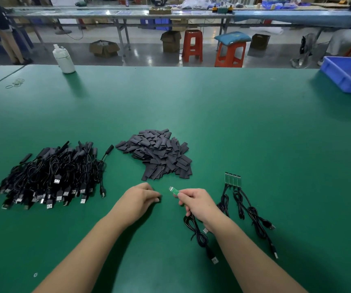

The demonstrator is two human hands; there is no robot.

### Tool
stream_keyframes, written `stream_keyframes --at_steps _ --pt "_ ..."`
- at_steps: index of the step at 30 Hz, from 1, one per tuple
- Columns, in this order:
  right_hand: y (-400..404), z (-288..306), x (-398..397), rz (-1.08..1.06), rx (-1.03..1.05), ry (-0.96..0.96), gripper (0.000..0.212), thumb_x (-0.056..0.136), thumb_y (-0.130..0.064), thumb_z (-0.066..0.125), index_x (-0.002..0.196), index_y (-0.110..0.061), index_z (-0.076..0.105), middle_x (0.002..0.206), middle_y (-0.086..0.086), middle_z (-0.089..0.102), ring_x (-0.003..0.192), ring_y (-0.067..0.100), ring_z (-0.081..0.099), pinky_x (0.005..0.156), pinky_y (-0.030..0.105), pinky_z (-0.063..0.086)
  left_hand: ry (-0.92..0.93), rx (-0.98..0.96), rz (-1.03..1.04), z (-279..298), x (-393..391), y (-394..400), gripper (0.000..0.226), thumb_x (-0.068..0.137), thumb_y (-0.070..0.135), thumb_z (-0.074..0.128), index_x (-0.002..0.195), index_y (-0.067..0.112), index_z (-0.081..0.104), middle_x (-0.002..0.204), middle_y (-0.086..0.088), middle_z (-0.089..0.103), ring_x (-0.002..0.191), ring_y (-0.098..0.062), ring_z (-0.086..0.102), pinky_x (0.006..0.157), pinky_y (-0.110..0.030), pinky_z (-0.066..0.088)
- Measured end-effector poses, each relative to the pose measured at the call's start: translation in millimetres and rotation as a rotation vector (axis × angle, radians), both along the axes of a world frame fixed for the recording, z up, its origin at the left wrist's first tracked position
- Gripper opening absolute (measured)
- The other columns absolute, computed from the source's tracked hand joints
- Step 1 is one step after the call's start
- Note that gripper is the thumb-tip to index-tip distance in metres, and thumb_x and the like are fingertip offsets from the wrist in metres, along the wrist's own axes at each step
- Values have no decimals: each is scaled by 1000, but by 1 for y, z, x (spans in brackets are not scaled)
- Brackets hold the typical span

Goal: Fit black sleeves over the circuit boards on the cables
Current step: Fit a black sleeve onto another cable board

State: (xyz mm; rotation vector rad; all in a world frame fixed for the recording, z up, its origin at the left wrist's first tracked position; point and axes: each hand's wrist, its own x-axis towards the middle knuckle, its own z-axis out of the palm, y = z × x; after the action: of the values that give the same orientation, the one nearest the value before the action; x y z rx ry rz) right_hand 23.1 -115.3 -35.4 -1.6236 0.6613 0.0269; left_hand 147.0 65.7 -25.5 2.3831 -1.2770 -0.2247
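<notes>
Right hand pinches circuit board beside sleeve pile.

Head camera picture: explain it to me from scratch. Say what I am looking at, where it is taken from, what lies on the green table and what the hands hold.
There is no machine here. A person wears a camera on the head, so you look forward and down at their own two arms over a green table.

The right hand pinches a small green circuit board on the end of a black cable. The left hand is curled, with something small and dark at its fingers; probably a sleeve, but it is too hidden to be sure.

On the table: a pile of black sleeves in the middle, a heap of cables on the left, and a few cables with bare boards on the right.
</notes>
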Motion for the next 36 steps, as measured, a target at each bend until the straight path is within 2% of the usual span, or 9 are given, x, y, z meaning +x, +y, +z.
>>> stream_keyframes --at_steps 4,7,11,14,17,20,26,36 --pt "1 2 -1 23 -25 16 21 98 -21 59 115 -17 71 77 -5 67 47 4 48 54 17 47 27 -6 60 -3 3 8 21 93 20 66 113 20 74 104 2 65 96 -18 63 86 -26 48" --pt "1 5 -1 64 -7 29 19 99 -19 59 110 -16 73 75 -5 65 49 5 46 53 20 48 -7 81 115 -1 7 6 25 92 23 64 117 21 66 101 0 64 97 -23 61 82 -31 48" --pt "-1 9 -2 146 20 36 20 100 -16 55 109 -9 71 60 -21 65 48 5 40 50 20 48 -82 248 83 5 12 1 21 95 25 59 114 24 68 106 0 61 101 -23 60 84 -30 47" --pt "-2 9 -1 183 5 49 21 101 -19 54 105 -11 73 57 -17 60 49 6 41 51 22 49 17 79 89 6 8 0 22 91 22 67 112 22 73 106 3 66 99 -16 62 88 -23 46" --pt "-4 8 -1 201 -10 58 21 100 -23 55 96 -19 76 63 -9 50 52 8 43 55 26 51 201 -171 140 8 -4 -1 17 86 19 75 103 24 77 97 13 70 89 0 62 83 -9 42" --pt "-4 8 -1 220 -11 53 22 100 -23 55 92 -21 76 63 -8 48 51 8 44 55 26 51 306 -279 189 7 -12 -3 15 84 16 77 94 27 79 89 15 72 87 2 63 80 -7 43" --pt "-4 10 -3 204 24 28 22 101 -22 54 98 -15 75 52 -15 49 49 8 43 59 27 52 339 -280 200 4 -13 -1 21 83 17 78 100 28 77 93 16 73 91 2 64 84 -11 45" --pt "-5 9 -4 203 27 24 22 101 -24 55 94 -20 76 52 -16 49 50 9 45 67 32 54 423 -334 272 -2 -18 0 23 81 20 79 95 38 76 91 23 73 89 6 65 81 -6 44"
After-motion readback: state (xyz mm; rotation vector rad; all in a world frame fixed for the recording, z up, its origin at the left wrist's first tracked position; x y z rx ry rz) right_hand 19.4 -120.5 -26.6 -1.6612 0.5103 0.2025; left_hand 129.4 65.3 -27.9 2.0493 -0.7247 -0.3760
